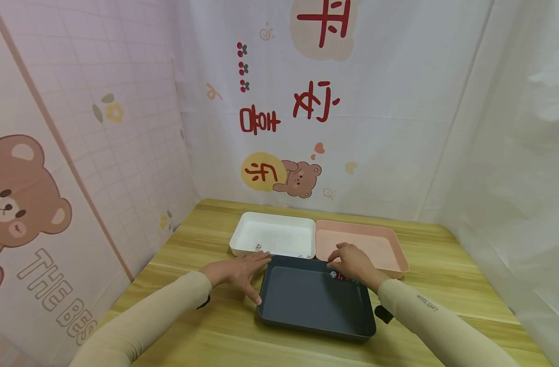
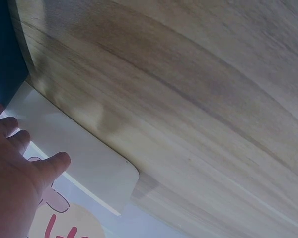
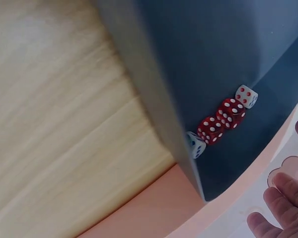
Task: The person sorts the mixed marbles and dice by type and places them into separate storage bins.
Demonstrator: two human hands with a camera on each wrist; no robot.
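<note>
A dark blue-grey tray (image 1: 316, 303) lies before me on the table. Spread fingers of my left hand (image 1: 240, 272) rest along its left edge, thumb at the rim and fingertips by the far left corner. My right hand (image 1: 353, 265) hovers over the far right rim with loosely bent fingers, holding nothing. Beneath it, in the tray's corner, a row of dice lines the wall: a white die (image 3: 246, 96), two touching red dice (image 3: 221, 121) with white dots, and a white die with blue dots (image 3: 195, 145). In the head view the right hand partly hides this row.
Behind the dark tray stand a white tray (image 1: 279, 232) at left and a pink tray (image 1: 376, 247) at right, side by side. Small dice (image 1: 258, 247) lie near the white tray's front wall. Printed curtains (image 1: 380, 127) enclose the wooden table (image 1: 187, 306) at the back and sides.
</note>
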